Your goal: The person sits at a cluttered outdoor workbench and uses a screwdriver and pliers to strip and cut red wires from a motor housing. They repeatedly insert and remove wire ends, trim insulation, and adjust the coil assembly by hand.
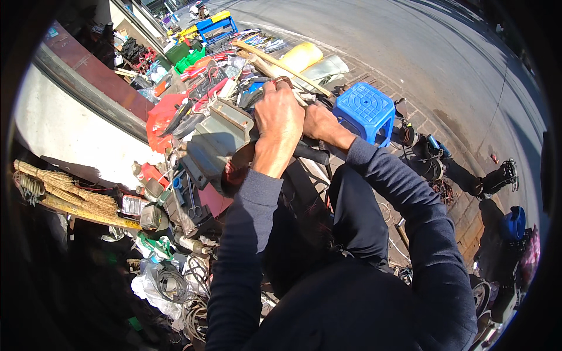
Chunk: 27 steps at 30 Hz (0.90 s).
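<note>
Head view: grey metal bench vise [213, 140], seated at the near edge of a crowded worktop [175, 205], presumably so its bulk is braced. Left hand [278, 114] is closed in a grip over the vise top; right hand [319, 123] is wrapped on a dark handle [310, 153] beside it. Adjacent: red plastic bag [159, 117], blue stool [366, 108], straw broom [64, 193], coiled cables [172, 286]

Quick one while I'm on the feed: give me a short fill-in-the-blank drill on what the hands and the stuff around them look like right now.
1. Both hands, left hand and right hand, work beside a grey metal ____.
2. The plastic stool by the right hand is ____.
3. The straw broom lies on the person's ____ side.

Missing words: vise; blue; left
</note>
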Available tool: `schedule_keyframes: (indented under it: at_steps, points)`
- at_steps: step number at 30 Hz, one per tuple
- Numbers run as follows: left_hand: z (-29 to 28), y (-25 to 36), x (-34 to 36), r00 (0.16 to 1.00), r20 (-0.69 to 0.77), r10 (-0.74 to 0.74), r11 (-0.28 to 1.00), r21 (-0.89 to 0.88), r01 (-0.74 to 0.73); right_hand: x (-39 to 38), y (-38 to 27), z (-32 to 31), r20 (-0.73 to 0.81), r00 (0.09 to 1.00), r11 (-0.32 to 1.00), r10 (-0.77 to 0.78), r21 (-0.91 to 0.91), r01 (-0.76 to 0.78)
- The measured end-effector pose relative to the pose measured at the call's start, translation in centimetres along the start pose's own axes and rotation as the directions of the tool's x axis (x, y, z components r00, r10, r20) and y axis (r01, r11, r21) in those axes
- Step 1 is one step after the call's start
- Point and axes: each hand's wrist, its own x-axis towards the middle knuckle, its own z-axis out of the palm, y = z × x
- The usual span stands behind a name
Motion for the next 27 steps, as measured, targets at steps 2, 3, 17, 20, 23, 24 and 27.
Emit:
schedule_keyframes:
  at_steps: [2,3,17,20,23,24,27]
  points:
    - [-1.1,0.1,-0.1,0.999,-0.036,0.011,1.000,-0.007,-0.012,-0.2,0.2,-0.8,-0.081,0.997,0.997,-0.006,0.075,0.012]
    - [-1.6,0.0,-0.1,0.998,-0.065,0.023,1.000,-0.006,-0.024,-0.1,0.3,-1.4,-0.110,0.994,0.994,0.002,0.113,0.010]
    - [-4.7,-0.2,-0.5,0.981,-0.195,-0.026,0.997,-0.070,0.013,-1.4,-1.1,-5.0,0.359,0.925,0.144,-0.125,0.929,-0.341]
    - [-4.3,0.3,-1.6,0.991,-0.119,-0.054,0.964,-0.263,0.021,-1.8,-2.5,-5.5,0.229,0.952,-0.069,-0.202,0.967,-0.247]
    - [-3.7,0.8,-2.3,0.990,-0.130,-0.057,0.932,-0.362,0.006,-2.0,-3.7,-6.3,0.053,0.980,-0.233,-0.191,0.968,-0.098]
    - [-3.5,0.8,-2.4,0.987,-0.154,-0.034,0.938,-0.347,-0.022,-2.2,-3.9,-6.5,0.017,0.985,-0.199,-0.169,0.979,-0.051]
    - [-3.0,1.1,-2.9,0.975,-0.224,0.010,0.950,-0.303,-0.079,-2.9,-4.8,-6.4,0.063,0.997,-0.170,-0.047,0.983,-0.070]
